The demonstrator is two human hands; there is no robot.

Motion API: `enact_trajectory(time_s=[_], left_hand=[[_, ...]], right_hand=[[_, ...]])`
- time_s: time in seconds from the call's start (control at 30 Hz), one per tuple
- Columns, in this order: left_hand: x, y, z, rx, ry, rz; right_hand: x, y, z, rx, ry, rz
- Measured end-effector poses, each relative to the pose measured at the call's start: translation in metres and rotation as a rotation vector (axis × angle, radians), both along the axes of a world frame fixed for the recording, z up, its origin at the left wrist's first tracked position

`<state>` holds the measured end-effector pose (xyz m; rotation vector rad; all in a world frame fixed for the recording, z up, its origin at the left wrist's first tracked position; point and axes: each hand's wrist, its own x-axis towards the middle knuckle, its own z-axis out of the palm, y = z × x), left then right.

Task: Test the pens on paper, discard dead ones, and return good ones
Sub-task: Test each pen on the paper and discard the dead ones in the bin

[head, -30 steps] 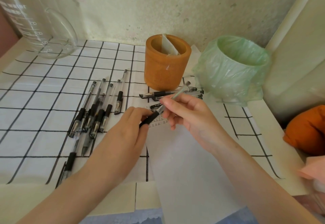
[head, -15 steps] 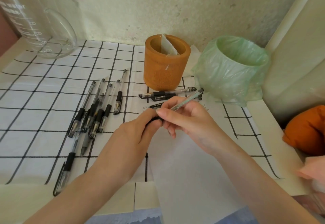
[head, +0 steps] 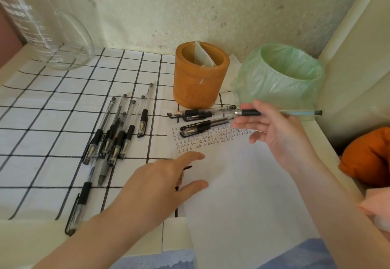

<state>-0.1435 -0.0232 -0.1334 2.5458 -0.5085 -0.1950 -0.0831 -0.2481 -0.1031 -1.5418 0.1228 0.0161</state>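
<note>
A pen is pinched level by the right hand; the left hand is spread wide, fingers straight, over the paper.

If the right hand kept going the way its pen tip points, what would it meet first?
Probably the pens lying in front of the holder: the right hand aims its pen leftward at them. Height is unclear, so it might pass just above.
</note>
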Motion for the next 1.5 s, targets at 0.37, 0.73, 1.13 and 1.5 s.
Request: enact_trajectory(time_s=[0.37, 0.73, 1.13, 1.5], left_hand=[[-0.001, -0.002, -0.002, 0.17, 0.04, -0.071], [0.001, -0.001, -0.005, 0.158, 0.027, -0.071], [0.001, -0.002, -0.005, 0.163, 0.039, -0.069], [0.001, -0.002, -0.004, 0.169, 0.043, -0.067]], right_hand=[[0.015, 0.007, -0.048, -0.363, -0.136, -0.284], [0.016, 0.006, -0.056, -0.455, -0.175, -0.298], [0.017, 0.007, -0.057, -0.47, -0.202, -0.309], [0.016, 0.005, -0.057, -0.432, -0.186, -0.299]])
